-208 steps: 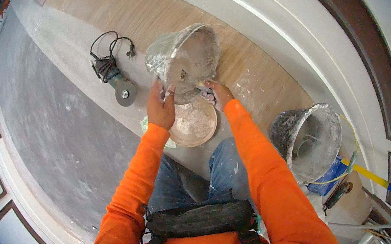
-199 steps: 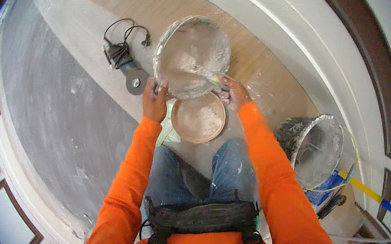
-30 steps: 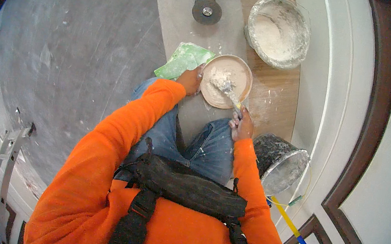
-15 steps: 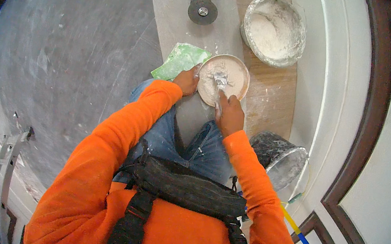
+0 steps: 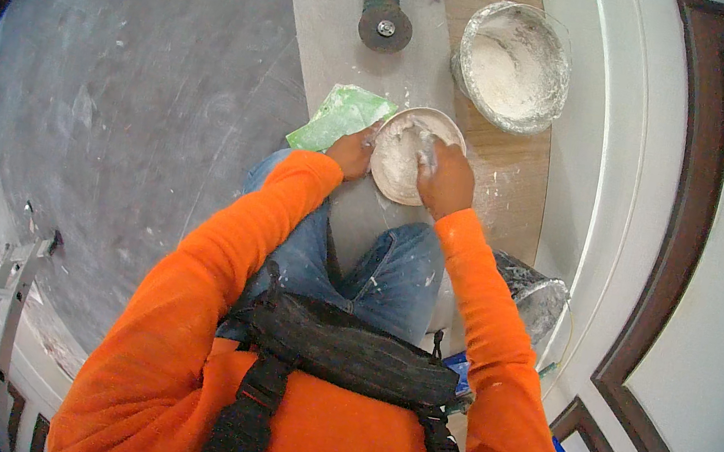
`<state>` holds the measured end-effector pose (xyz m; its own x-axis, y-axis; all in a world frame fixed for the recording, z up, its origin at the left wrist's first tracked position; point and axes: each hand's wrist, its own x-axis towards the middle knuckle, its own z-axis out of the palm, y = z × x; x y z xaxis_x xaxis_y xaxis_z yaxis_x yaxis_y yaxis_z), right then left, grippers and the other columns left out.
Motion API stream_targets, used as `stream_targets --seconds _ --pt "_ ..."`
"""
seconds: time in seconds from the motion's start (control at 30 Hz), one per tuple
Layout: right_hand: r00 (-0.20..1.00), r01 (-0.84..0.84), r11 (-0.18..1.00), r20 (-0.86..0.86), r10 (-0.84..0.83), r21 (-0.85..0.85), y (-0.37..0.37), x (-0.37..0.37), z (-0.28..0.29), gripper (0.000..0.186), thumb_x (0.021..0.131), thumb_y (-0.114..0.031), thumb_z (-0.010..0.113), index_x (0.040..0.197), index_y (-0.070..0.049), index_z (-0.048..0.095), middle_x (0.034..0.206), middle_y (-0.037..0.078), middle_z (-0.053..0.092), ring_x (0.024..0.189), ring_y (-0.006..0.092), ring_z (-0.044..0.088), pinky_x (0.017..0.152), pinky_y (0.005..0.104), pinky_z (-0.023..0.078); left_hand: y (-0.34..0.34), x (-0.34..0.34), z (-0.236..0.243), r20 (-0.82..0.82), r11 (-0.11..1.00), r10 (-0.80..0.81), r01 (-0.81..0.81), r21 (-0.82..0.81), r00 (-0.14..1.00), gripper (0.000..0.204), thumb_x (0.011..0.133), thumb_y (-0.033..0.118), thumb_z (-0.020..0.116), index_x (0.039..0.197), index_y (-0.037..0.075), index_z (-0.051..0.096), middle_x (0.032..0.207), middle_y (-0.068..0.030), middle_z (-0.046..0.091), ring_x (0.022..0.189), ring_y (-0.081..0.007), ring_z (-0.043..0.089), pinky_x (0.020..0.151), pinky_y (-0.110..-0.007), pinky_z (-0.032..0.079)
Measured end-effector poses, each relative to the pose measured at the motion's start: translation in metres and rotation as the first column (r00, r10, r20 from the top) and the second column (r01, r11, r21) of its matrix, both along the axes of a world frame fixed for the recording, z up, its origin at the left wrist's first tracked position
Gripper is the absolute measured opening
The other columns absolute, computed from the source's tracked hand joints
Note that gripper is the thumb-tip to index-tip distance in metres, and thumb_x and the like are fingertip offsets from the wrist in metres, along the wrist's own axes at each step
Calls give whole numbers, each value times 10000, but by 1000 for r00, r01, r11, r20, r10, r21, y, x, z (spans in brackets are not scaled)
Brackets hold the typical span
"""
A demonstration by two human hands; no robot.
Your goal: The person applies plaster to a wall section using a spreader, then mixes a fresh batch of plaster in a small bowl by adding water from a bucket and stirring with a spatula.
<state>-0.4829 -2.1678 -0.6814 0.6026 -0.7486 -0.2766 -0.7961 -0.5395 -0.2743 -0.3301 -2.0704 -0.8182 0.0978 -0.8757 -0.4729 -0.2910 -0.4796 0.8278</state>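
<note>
A round bowl (image 5: 424, 111) stands in front of my knees, with whitish powder or plaster mix (image 5: 397, 153) inside. My left hand (image 5: 354, 152) is closed on its left rim, the fingertips partly hidden. At the bowl's right side, my right hand (image 5: 446, 179) is wrapped round a small, powder-coated metal tool (image 5: 427, 149) that dips into the mix. Its handle is mostly covered by my fingers, so I cannot make out its exact kind. A green sheet or bag (image 5: 342, 120), smeared with white, lies beside my left hand.
An angle grinder (image 5: 383, 21) with a coiled black cord lies ahead on the grey board. A bucket (image 5: 514, 67) of white powder stands ahead right; a dark, smeared bucket (image 5: 539, 304) is near my right forearm. At far left is a ladder (image 5: 17, 298); a panelled wall borders the right.
My right hand has moved up and right with the tool, from the bowl's lower edge to its right side. My left hand still grips the rim.
</note>
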Motion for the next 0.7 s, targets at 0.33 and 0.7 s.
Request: stream_targets --seconds 0.33,0.7 --pt "834 -532 826 -51 549 185 9 -20 33 463 728 -36 596 1187 -88 568 995 196 538 938 360 564 768 436 518 -1 6 -10 -87 983 68 -52 173 994 528 913 281 420 1416 136 351 1143 -282 578 1045 -418 570 931 -437 437" --pt "971 -221 974 -79 224 53 -9 -59 12 465 742 -96 617 1199 -62 536 951 185 551 896 362 576 737 454 508 -5 -5 10 43 981 -101 92 171 994 652 912 191 445 1462 122 102 1016 -340 590 944 -469 591 887 -501 453"
